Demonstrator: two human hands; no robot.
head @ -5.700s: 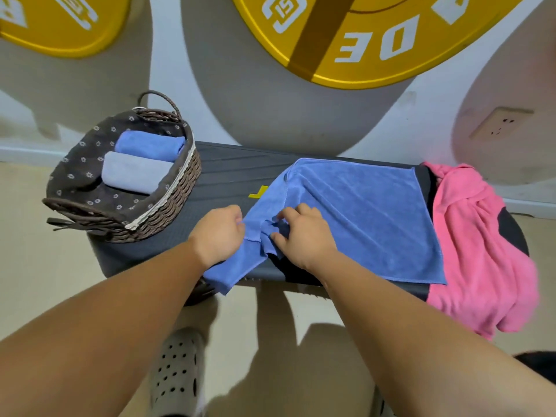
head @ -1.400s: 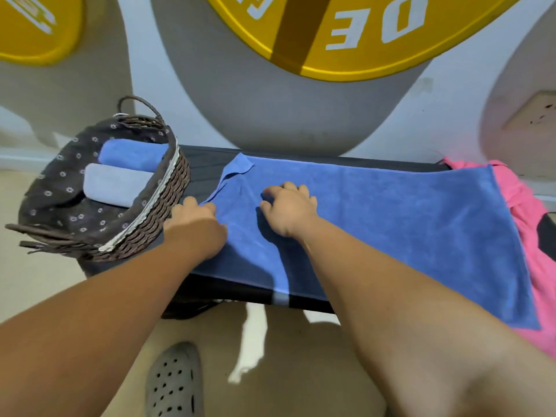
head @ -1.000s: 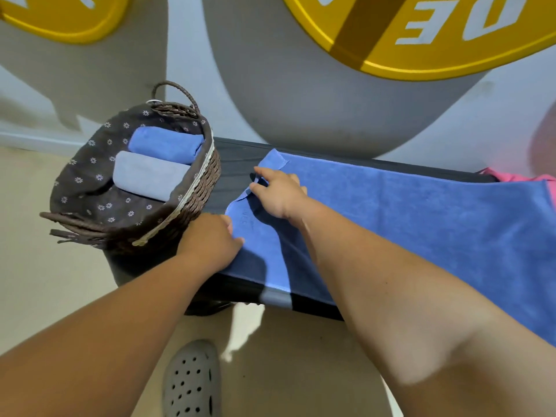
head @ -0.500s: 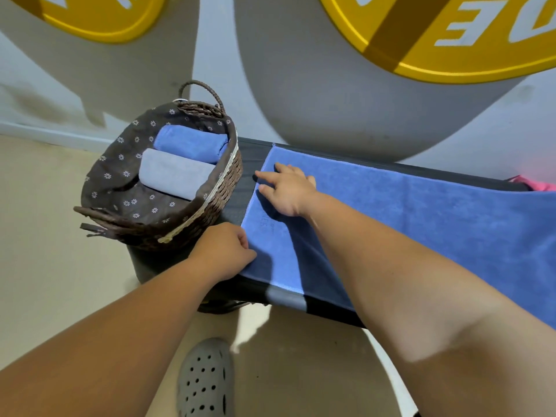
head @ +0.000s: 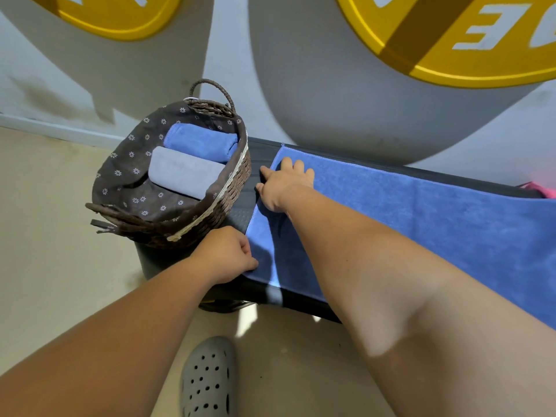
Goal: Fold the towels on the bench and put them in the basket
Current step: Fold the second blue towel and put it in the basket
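A blue towel (head: 421, 215) lies spread flat along the dark bench (head: 258, 158). My right hand (head: 284, 185) rests flat on the towel's far left corner, fingers spread, thumb over the left edge. My left hand (head: 227, 254) pinches the near left corner at the bench's front edge. A wicker basket (head: 228, 194) with a dark flowered lining stands on the bench's left end. It holds a rolled blue towel (head: 198, 141) and a rolled grey towel (head: 183, 171). A sliver of a pink towel (head: 541, 189) shows at the right edge.
A wall with large yellow discs (head: 469, 34) rises right behind the bench. Beige floor lies to the left and in front. My grey perforated clog (head: 207, 380) stands on the floor below the bench's front edge.
The bunched blue towel has been spread flat along the bench. Its folded-over far left corner has been smoothed out. Both hands have shifted to the towel's left edge, beside the basket.
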